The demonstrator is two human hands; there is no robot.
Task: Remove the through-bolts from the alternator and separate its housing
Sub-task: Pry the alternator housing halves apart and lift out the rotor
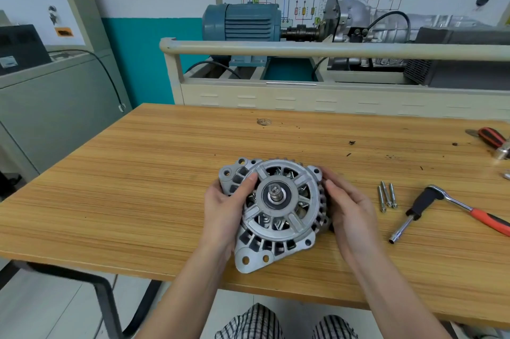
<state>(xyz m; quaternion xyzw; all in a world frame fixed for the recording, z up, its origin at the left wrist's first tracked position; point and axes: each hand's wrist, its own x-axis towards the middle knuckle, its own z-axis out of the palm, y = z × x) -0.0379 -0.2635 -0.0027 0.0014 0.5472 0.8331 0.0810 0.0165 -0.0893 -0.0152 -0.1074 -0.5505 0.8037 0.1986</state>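
Alternator [276,211] lying shaft-up on the worktop [124,189], near the front edge, gripped from both sides. Left hand [223,208] cupped against the alternator's left flank, thumb laid over the front cover beside the hub, fingers curled out of sight behind the casing. Right hand [349,214] pressed to the alternator's right flank, fingers wrapped along the finned rim, thumb near the upper ear; neither hand wide open, both closed loosely onto the housing. To the right of the alternator, apart from it: 3 bolts [386,196] lying side by side, and just beyond them a ratchet wrench [452,207] with a socket extension, orange grip pointing away from the alternator. Farther right and back from the alternator, at the worktop's edge, another red-handled tool [492,138], only partly in view. Judging by the bolts already out and the wrench set down, bolt removal looks finished or nearly so; whether a 4th bolt remains in the casing cannot be told from here. Step in hand, most likely: parting the 2 housing halves. No gap visible yet along the seam between front cover and rear shell. Next move probably calls for a firm, even pull or a slight rocking of the front cover away from the rear shell, keeping it square to the shaft to avoid jamming, and perhaps light prying at the seam if stuck.
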